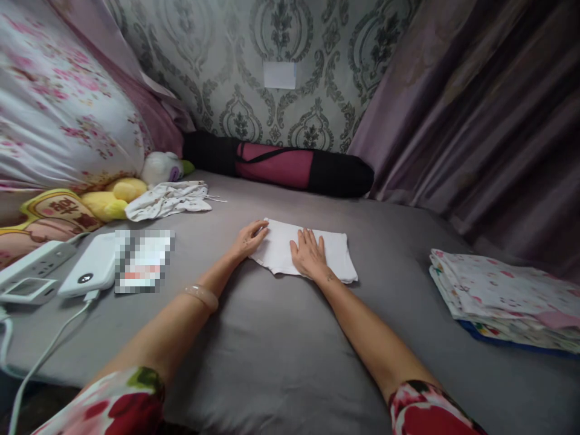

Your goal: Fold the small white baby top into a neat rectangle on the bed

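A folded white cloth (333, 251) lies flat on the grey bed sheet (272, 338) in the middle of the view. My right hand (309, 254) rests palm down on the cloth's middle, fingers stretched out flat. My left hand (249, 237) touches the cloth's left edge, fingers extended along it. Neither hand grips anything. A pale bangle (202, 296) sits on my left wrist.
A stack of folded patterned cloths (502, 296) lies at the right. A crumpled white garment (170, 198) and soft toys (113, 199) sit at the left, with a white power bank (90, 272), a power strip (34, 260) and cables. A black-and-pink roll (290, 164) lies against the wall.
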`<state>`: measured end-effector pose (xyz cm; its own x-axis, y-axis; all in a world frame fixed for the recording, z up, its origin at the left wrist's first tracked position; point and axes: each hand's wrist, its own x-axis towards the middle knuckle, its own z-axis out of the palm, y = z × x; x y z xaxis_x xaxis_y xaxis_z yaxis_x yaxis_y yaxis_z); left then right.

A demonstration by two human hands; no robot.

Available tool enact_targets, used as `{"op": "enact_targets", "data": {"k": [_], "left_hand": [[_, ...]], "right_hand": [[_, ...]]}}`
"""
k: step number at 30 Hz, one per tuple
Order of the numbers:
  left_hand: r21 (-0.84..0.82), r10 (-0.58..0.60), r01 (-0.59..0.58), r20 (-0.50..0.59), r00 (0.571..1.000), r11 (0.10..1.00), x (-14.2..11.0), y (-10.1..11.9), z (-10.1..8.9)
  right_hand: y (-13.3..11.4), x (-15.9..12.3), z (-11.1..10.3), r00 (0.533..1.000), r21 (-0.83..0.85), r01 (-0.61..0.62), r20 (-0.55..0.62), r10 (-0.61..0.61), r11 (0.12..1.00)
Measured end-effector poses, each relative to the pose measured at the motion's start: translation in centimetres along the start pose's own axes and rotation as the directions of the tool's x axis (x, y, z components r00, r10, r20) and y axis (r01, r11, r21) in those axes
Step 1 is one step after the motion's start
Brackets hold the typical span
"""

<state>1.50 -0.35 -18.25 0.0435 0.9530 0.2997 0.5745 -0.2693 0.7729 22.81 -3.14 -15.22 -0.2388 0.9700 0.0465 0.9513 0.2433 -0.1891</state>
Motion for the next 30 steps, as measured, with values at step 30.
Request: {"op": "enact_targets", "data": {"k": [30], "left_hand": [[-0.156,-0.153,0.123,-0.197,0.968,0.98,0.0,0.4,-0.8]], "right_hand": [[-5.1,3.0,-0.3,0.997,0.064,-0.023,0.08,0.018,0.998]]}}
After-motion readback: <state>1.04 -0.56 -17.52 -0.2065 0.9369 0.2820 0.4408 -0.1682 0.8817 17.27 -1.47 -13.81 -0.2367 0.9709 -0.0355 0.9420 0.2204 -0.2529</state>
